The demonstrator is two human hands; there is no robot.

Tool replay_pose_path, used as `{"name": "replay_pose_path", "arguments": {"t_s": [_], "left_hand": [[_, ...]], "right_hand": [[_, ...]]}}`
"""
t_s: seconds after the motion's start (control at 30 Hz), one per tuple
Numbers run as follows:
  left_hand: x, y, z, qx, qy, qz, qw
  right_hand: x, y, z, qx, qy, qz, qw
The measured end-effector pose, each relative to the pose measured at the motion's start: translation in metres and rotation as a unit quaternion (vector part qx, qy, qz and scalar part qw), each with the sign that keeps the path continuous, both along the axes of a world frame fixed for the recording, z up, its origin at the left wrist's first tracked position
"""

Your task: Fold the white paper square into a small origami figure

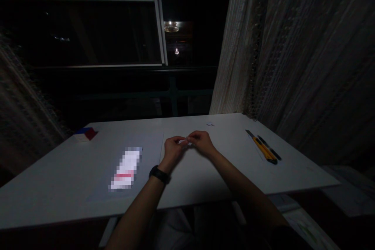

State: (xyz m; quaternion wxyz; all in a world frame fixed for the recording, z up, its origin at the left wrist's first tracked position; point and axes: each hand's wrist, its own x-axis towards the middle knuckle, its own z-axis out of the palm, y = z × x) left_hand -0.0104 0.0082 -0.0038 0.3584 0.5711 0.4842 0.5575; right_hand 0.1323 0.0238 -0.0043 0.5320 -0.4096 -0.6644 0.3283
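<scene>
My left hand point(173, 147) and my right hand point(202, 141) meet above the middle of the white table point(199, 179). Between their pinched fingertips is a small whitish piece of paper point(183, 141), mostly covered by the fingers. Its exact shape is too small and dim to tell. A dark watch point(159, 174) is strapped round my left wrist. Beyond my right hand lies a small scrap of paper point(210, 124) near the table's far edge.
To the left, a lit phone point(126, 168) with a blurred-out screen lies on a sheet of paper point(150, 152). A puzzle cube point(84, 134) sits far left. On the right are a yellow utility knife point(263, 149) and a black pen point(269, 147). Curtains point(234, 54) hang behind.
</scene>
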Motion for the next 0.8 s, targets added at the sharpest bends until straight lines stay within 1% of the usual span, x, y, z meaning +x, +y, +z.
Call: {"name": "replay_pose_path", "arguments": {"t_s": [0.13, 0.23, 0.3, 0.37, 0.43, 0.5, 0.6, 0.7, 0.8], "left_hand": [[0.002, 0.001, -0.001, -0.001, -0.038, -0.028, 0.999], [0.002, 0.002, -0.002, -0.007, -0.046, -0.052, 0.998], [0.002, 0.002, -0.003, -0.018, -0.043, -0.056, 0.997], [0.0, 0.002, -0.005, -0.035, -0.014, -0.049, 0.998], [-0.001, 0.001, -0.004, -0.044, 0.046, -0.043, 0.997], [-0.003, 0.0, -0.002, -0.04, 0.119, -0.038, 0.991], [-0.005, -0.002, 0.001, -0.028, 0.195, -0.035, 0.98], [-0.005, 0.0, -0.002, -0.005, 0.213, -0.027, 0.977], [-0.005, 0.004, -0.009, 0.0, 0.211, -0.024, 0.977]], "right_hand": [[0.001, 0.0, 0.001, 0.012, -0.018, -0.002, 1.0], [0.001, 0.001, 0.001, 0.005, -0.024, -0.015, 1.0], [0.001, 0.002, 0.0, -0.004, -0.029, -0.026, 0.999], [0.001, 0.003, 0.0, -0.006, -0.042, -0.036, 0.998], [0.002, 0.002, 0.001, 0.007, -0.073, -0.043, 0.996], [0.003, 0.0, 0.002, 0.042, -0.127, -0.046, 0.99], [0.004, -0.005, 0.006, 0.122, -0.224, -0.054, 0.965], [0.004, -0.008, 0.009, 0.17, -0.276, -0.056, 0.944], [0.003, -0.009, 0.01, 0.179, -0.283, -0.052, 0.941]]}}
